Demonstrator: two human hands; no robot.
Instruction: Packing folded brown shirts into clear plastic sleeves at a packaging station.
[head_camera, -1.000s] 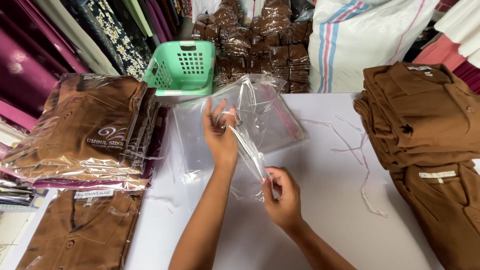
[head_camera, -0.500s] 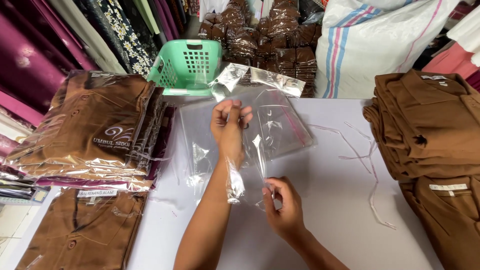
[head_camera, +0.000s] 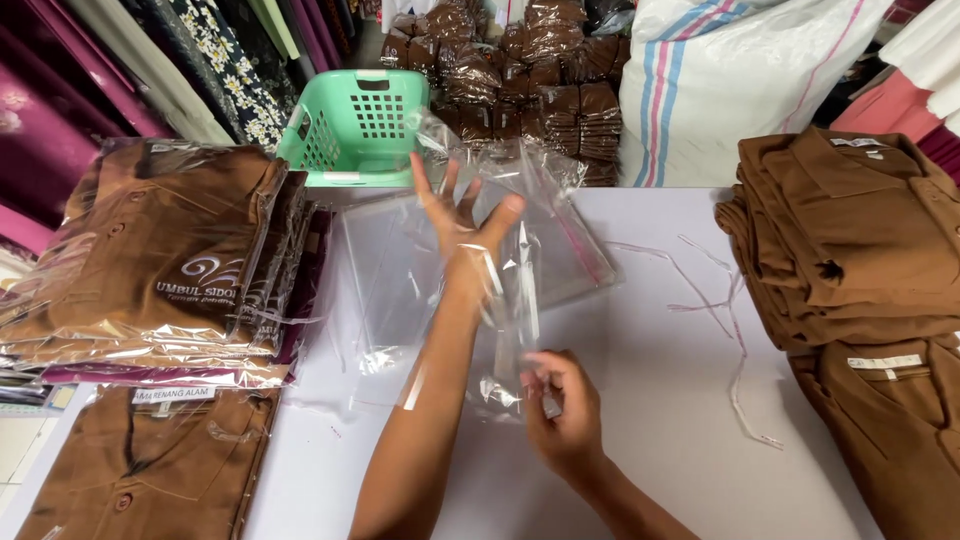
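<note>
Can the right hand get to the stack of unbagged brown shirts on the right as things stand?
Probably yes. The right hand pinches the lower end of the clear bag, so it would have to let go first. Between it and the folded brown shirts lie only bare table and thin peeled strips.

Single view only, from a camera worn on the person's head. It looks forward and steeply down onto a white table (head_camera: 640, 420) at close range, near enough that both forearms enter from the bottom edge of the frame. The far table edge crosses the upper third; beyond it, a green basket (head_camera: 355, 130) sits upper centre-left and a striped sack (head_camera: 740, 80) upper right. Stacked brown shirts (head_camera: 850, 240) are cut by the right edge. With one camera, there is no overlap between views to report.
</note>
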